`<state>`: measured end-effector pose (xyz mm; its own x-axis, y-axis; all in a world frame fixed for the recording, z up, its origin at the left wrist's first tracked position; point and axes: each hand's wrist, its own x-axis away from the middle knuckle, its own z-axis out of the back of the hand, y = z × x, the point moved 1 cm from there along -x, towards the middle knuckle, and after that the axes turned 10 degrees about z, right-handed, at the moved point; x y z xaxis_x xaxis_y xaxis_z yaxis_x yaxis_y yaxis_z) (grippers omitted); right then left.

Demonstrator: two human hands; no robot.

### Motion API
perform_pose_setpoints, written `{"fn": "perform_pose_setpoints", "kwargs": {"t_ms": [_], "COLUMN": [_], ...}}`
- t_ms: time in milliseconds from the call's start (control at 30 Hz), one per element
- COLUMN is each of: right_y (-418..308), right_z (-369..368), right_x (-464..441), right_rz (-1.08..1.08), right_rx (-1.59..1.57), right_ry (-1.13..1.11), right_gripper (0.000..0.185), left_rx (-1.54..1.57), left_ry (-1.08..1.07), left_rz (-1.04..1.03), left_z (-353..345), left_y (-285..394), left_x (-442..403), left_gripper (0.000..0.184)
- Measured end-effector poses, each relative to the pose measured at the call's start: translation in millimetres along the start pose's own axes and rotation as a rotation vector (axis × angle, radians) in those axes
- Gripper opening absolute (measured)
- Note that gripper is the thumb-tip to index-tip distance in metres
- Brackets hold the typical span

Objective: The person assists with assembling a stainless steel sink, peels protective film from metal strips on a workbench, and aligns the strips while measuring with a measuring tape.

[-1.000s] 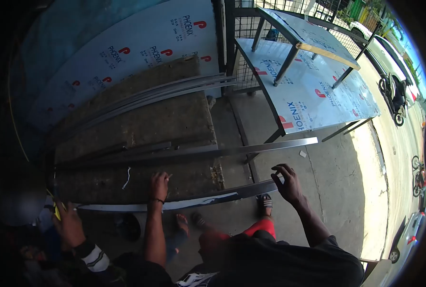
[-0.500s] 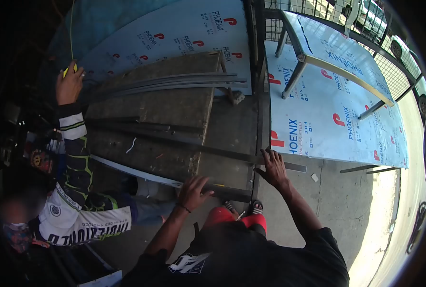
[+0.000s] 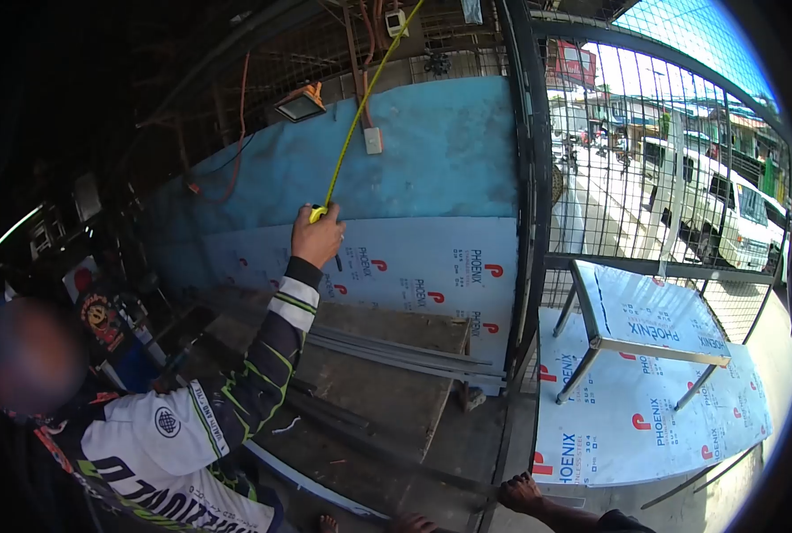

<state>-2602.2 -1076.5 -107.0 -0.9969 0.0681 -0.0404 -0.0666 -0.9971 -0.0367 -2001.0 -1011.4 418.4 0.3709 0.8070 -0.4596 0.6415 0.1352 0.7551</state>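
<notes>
At the bottom edge, my left hand (image 3: 411,524) is mostly cut off and dark. Its visible fingers rest loosely by the near edge of the worktable (image 3: 325,462), seemingly holding nothing. My right hand (image 3: 522,493) lies over the end of a long dark metal bar (image 3: 414,464) with loose fingers, not visibly wrapped round it. Left of me, a person in a patterned long sleeve (image 3: 267,373) raises a hand (image 3: 316,238) gripping a yellow tape measure (image 3: 319,213). The extended tape blade (image 3: 352,138) slants up and out of view at the top.
Several thin metal lengths (image 3: 396,354) lie across the worktable. At right, a small metal table (image 3: 654,311) stands on a larger film-covered surface (image 3: 592,444). A dark post (image 3: 525,178) and wire mesh (image 3: 609,115) rise behind, with vans (image 3: 725,213) outside. Film-covered sheets (image 3: 423,258) line the back.
My view has tilted up, so my hands now sit at the bottom edge. The other person's arm reaches further forward and right with the tape measure.
</notes>
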Motion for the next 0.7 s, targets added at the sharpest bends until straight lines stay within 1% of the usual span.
{"fn": "perform_pose_setpoints", "kwargs": {"t_ms": [33,67,100,133,167,200,267,367,400,467,500,533,567,600,633,667,700], "right_y": [1.8,3.2,3.6,1.2,0.4,-0.5,1.1,7.4,9.8,23.6,28.6,37.1,43.7,49.8,56.9,59.8,63.8], "right_z": [3.7,6.5,16.1,24.0,28.6,32.4,41.2,51.5,53.2,63.2,63.8,64.6,67.6,75.8,87.1,97.1,107.7], "right_x": [-1.9,-0.8,-0.6,1.3,-1.2,-0.3,-5.1,-12.9,-14.6,-24.8,-29.1,-37.8,-45.3,-51.8,-61.0,-68.8,-77.9], "right_rz": [-0.004,-0.007,-0.014,-0.017,-0.017,-0.024,-0.030,-0.040,-0.042,-0.046,-0.042,-0.081,-0.119,-0.113,-0.120,-0.126,-0.177], "right_rx": [-0.026,-0.055,-0.042,-0.082,-0.125,-0.149,-0.169,-0.184,-0.192,-0.191,-0.194,-0.133,-0.072,-0.072,-0.078,-0.092,-0.096], "right_ry": [-0.017,-0.038,-0.023,0.030,0.082,0.097,0.110,0.129,0.137,0.150,0.141,0.115,0.092,0.089,0.097,0.102,0.069], "right_gripper": [0.036,0.035,0.035,0.034,0.034,0.034,0.034,0.035,0.035,0.035,0.035,0.036,0.037,0.037,0.037,0.036,0.036], "left_rx": [0.109,0.115,0.781,0.650,0.687,0.683,0.883,0.936,0.936,0.738,1.063,1.386,1.288,0.987,0.651,0.823,0.993], "left_ry": [0.254,0.311,0.097,0.107,0.207,0.201,0.076,0.070,0.069,0.082,0.023,-0.042,-0.025,-0.001,0.237,0.192,0.143], "left_rz": [-0.018,-0.014,-0.159,-0.061,-0.141,-0.138,-0.183,-0.228,-0.234,-0.163,-0.239,-0.316,-0.300,-0.182,-0.195,-0.221,-0.245], "left_z": [-14.0,55.9,78.2,104.7,78.2,82.2,90.3,28.4,39.7,80.9,41.0,9.2,8.0,19.1,36.6,-19.3,-49.0], "left_y": [5.5,42.0,42.3,40.7,33.4,32.0,26.2,4.8,9.2,22.4,11.5,2.9,0.9,11.5,13.5,-3.1,-18.2], "left_x": [-5.6,-5.5,-10.8,-7.2,-16.6,-21.0,-25.8,-37.9,-36.8,-35.6,-39.3,-42.9,-43.5,-51.0,-41.1,-45.5,-51.5], "left_gripper": [0.042,0.043,0.055,0.056,0.052,0.052,0.053,0.054,0.054,0.053,0.053,0.052,0.052,0.053,0.054,0.050,0.047]}}
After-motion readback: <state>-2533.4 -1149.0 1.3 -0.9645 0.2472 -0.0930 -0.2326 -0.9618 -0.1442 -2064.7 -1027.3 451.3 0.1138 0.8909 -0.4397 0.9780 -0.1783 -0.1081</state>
